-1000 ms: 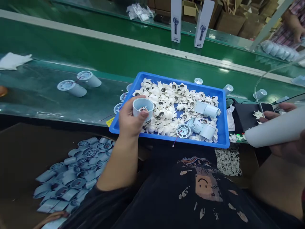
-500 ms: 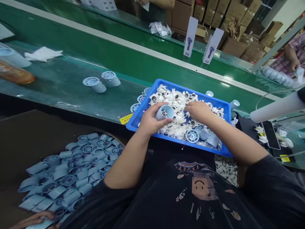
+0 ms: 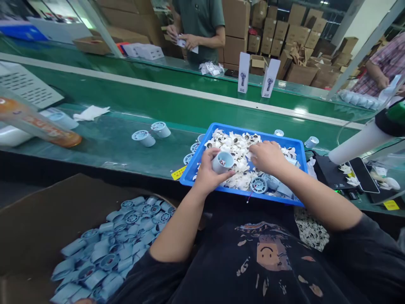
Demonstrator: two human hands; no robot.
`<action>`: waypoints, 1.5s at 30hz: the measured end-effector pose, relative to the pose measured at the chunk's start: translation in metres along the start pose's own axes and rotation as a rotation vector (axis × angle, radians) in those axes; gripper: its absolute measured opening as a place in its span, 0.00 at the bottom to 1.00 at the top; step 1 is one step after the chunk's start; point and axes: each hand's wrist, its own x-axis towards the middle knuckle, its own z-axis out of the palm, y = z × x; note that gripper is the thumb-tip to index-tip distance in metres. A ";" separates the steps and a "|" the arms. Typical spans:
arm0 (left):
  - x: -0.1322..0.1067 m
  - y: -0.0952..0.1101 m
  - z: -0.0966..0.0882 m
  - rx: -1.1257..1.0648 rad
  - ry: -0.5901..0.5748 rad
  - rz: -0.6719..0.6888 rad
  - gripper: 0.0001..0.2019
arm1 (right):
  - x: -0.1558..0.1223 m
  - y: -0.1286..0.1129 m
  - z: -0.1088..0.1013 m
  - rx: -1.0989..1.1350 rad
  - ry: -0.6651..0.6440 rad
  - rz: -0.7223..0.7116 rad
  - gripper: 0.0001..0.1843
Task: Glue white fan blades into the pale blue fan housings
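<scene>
Left hand [image 3: 208,175] grips one blue cup [image 3: 223,163].
Right hand [image 3: 267,157] over uncountable white fans [image 3: 241,180], fingertips obscured; I can't tell its grip.

The only camera is worn on the head and looks forward and down, a little tilted (the bench [image 3: 117,141] runs slanting). The shirt [image 3: 215,266] is very near below, the tray [image 3: 228,191] is at middle distance, and the cartons [image 3: 281,31] are far behind.
</scene>
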 end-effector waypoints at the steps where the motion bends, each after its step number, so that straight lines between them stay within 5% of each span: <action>1: -0.005 0.007 0.000 0.038 -0.045 0.033 0.35 | -0.016 0.004 -0.003 0.080 0.024 -0.018 0.13; 3: -0.014 0.024 0.001 0.087 -0.167 0.114 0.29 | -0.046 0.014 0.001 0.406 0.042 -0.068 0.13; 6: -0.024 0.052 0.007 0.075 -0.363 0.231 0.28 | -0.083 0.023 0.022 1.230 0.048 -0.091 0.15; 8: -0.027 0.067 0.012 0.056 -0.468 0.261 0.27 | -0.100 0.022 0.033 1.509 0.098 -0.079 0.16; 12: -0.031 0.084 0.024 0.068 -0.591 0.265 0.28 | -0.123 0.013 0.029 1.093 0.323 -0.167 0.09; 16: -0.036 0.088 0.034 0.116 -0.571 0.350 0.29 | -0.133 0.008 0.017 0.634 0.403 -0.220 0.07; 24: -0.048 0.089 0.047 0.189 -0.318 0.593 0.29 | -0.124 0.014 0.029 0.667 0.383 -0.304 0.05; 27: -0.045 0.085 0.048 0.168 -0.319 0.639 0.31 | -0.131 0.020 0.026 0.698 0.460 -0.315 0.03; 31: -0.040 0.078 0.053 0.109 -0.283 0.628 0.32 | -0.143 0.027 0.024 0.791 0.613 -0.331 0.20; 35: -0.036 0.075 0.058 0.039 -0.292 0.615 0.32 | -0.146 0.028 0.034 0.554 0.616 -0.378 0.27; 37: -0.033 0.074 0.059 0.014 -0.324 0.596 0.33 | -0.149 0.033 0.037 0.492 0.648 -0.377 0.20; 40: -0.021 0.070 0.054 -0.075 -0.390 0.484 0.34 | -0.165 0.050 0.038 0.561 0.780 -0.365 0.12; 45: 0.031 0.051 0.042 -0.419 -0.382 -0.224 0.40 | -0.193 0.082 0.061 0.601 0.886 -0.176 0.05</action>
